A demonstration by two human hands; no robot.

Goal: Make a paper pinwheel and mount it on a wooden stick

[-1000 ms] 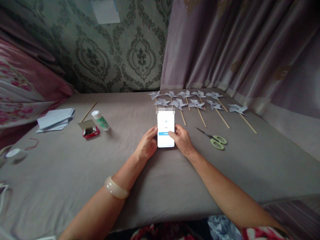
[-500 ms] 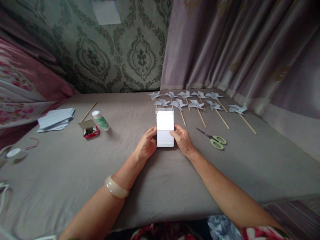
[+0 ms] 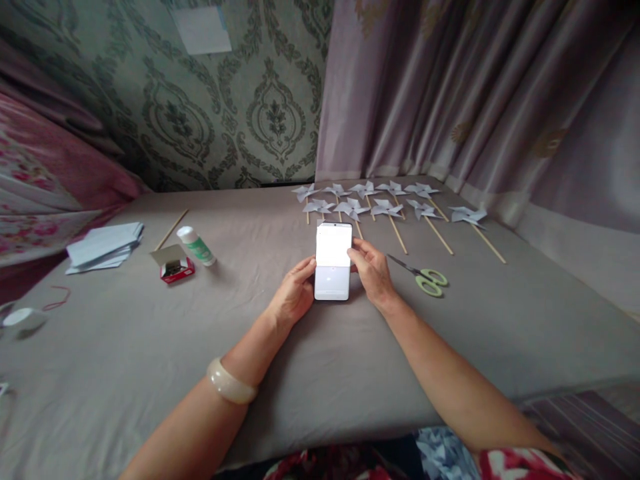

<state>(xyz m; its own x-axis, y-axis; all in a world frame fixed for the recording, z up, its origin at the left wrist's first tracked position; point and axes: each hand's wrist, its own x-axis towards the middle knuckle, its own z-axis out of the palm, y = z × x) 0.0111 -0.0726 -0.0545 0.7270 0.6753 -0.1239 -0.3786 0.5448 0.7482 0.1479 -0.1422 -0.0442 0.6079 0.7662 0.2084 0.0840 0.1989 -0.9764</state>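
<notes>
A smartphone (image 3: pixel 333 267) with a bright, mostly white screen is held upright between my two hands. My left hand (image 3: pixel 296 290) is closed on its left edge, the thumb along the side. On the other edge, my right hand (image 3: pixel 373 273) grips the phone, with its thumb over the right side of the screen. Scissors with green handles (image 3: pixel 430 282) lie to the right of my right hand. Beyond the phone, several white paper pinwheels (image 3: pixel 351 209) on wooden sticks are laid out in two rows.
On the left are a glue stick (image 3: pixel 196 247), an open red box (image 3: pixel 177 270), a wooden stick (image 3: pixel 173 229) and a stack of paper (image 3: pixel 105 247). A white roll (image 3: pixel 23 320) and a red string (image 3: pixel 59 298) lie at far left. Curtains (image 3: pixel 425 87) hang behind.
My right thumb has moved up along the screen's edge. The phone sits slightly farther right and lower in view; the surroundings have shifted a little left.
</notes>
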